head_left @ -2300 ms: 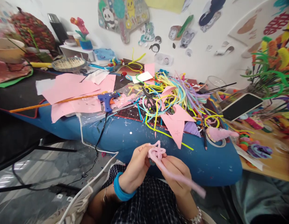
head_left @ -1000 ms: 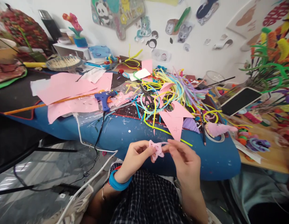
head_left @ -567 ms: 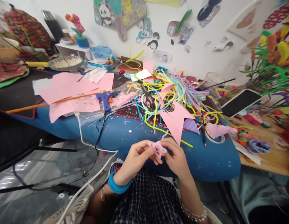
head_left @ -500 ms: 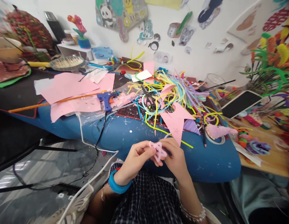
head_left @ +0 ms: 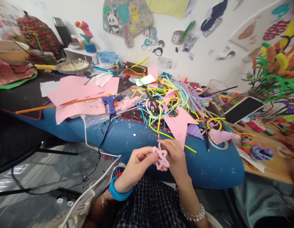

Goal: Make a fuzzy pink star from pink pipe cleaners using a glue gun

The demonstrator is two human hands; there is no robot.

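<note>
A pale pink pipe-cleaner star [head_left: 161,159] is held over my lap, just in front of the blue table edge. My left hand [head_left: 142,161] pinches its left side, thumb on top. At its right side, my right hand [head_left: 174,158] is closed, with a loose pink pipe-cleaner end [head_left: 159,145] rising beside its fingertips. Part of the star's underside is hidden by fingers. Just beyond the hands lies cut pink paper [head_left: 177,126] with a small star drawn on it.
A blue glue gun [head_left: 111,104] lies on pink sheets [head_left: 75,90], its black cord hanging over the edge. Black scissors [head_left: 153,103] rest among tangled pipe cleaners [head_left: 182,95]. A black pencil [head_left: 207,134], a phone [head_left: 244,109] and a pink cone-shaped piece [head_left: 223,136] are at the right.
The star has turned and tilted in my fingers. My right hand has shifted slightly up, and the loose pipe-cleaner end now stands up more visibly. The view has shifted a little.
</note>
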